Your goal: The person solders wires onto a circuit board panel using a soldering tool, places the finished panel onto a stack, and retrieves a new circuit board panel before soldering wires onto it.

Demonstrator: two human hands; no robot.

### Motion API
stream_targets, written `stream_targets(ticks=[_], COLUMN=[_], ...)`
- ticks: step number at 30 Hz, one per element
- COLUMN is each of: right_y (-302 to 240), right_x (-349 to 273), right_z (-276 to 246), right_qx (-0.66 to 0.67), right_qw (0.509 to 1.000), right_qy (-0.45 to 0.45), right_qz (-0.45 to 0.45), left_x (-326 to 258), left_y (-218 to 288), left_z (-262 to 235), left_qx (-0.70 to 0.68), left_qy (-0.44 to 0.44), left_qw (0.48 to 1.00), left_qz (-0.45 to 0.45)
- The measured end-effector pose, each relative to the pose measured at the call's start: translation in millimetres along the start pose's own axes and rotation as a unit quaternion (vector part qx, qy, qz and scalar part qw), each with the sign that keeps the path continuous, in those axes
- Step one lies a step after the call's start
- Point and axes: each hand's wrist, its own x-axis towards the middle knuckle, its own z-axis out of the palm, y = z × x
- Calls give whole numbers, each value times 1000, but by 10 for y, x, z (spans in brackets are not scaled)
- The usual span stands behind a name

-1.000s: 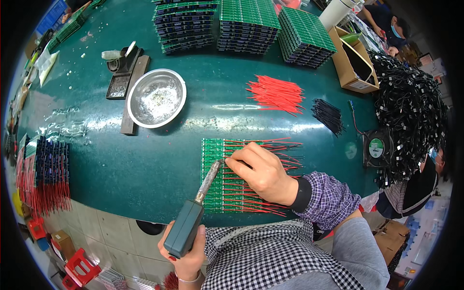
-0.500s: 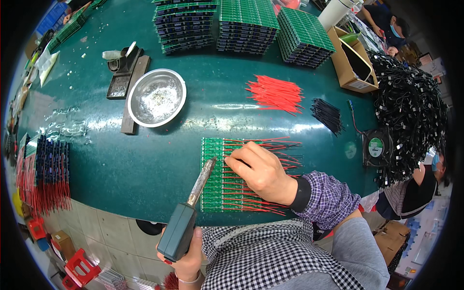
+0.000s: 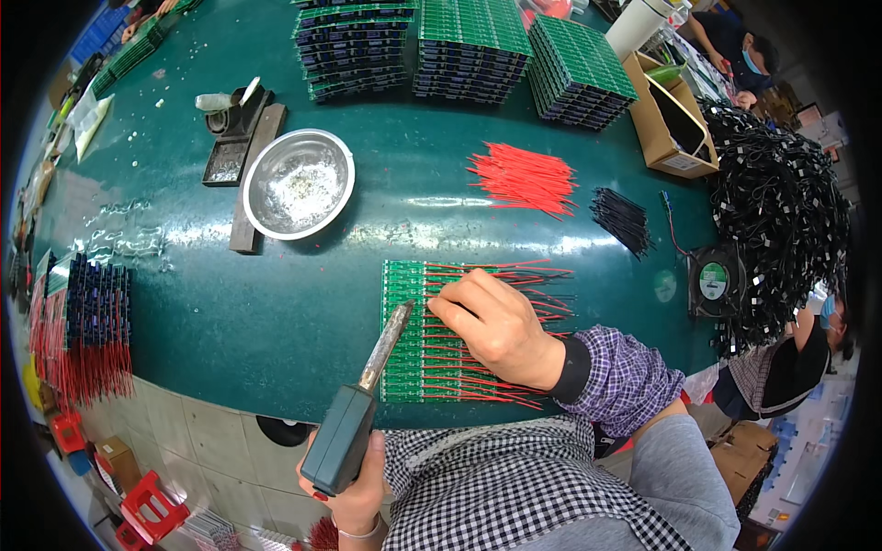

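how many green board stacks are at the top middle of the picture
3: left stack, middle stack, right stack beside the cardboard box. More may be hidden behind them.

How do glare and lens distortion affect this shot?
Head view: glare streaks whiten the green table; head view: highlights wash out the metal bowl's inside; head view: fisheye bends the table's front edge; head view: the circuit board escapes strong glare.
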Motion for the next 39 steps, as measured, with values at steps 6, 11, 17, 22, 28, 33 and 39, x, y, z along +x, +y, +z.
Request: stream_targets(ticks=[6, 11, 17, 22, 28, 33, 39], right_y=[-44, -41, -109, -242, -380, -441, -501], right_x=[-7, -58, -31, -15, -77, -178, -282], right_z=[-28, -24, -125, -267, -392, -416, -443], right_qx=[4, 14, 50, 99, 122, 145, 163], right_qw=[999, 1000, 997, 989, 978, 975, 972], right_qy=[40, 6, 49, 74, 104, 102, 107], right_qz=[-27, -7, -33, -87, -136, -137, -129], left_x=[26, 35, -30, 211, 294, 212, 118], left_y=[49, 60, -162, 366, 520, 543, 609], left_z=[5, -6, -17, 217, 421, 455, 448], left_qx=[2, -2, -47, -250, -338, -367, -340], left_qy=[4, -6, -12, -39, -113, -151, -147], left_qw=[1000, 999, 999, 963, 931, 914, 924], left_qz=[12, 33, 6, -88, -81, -81, -99])
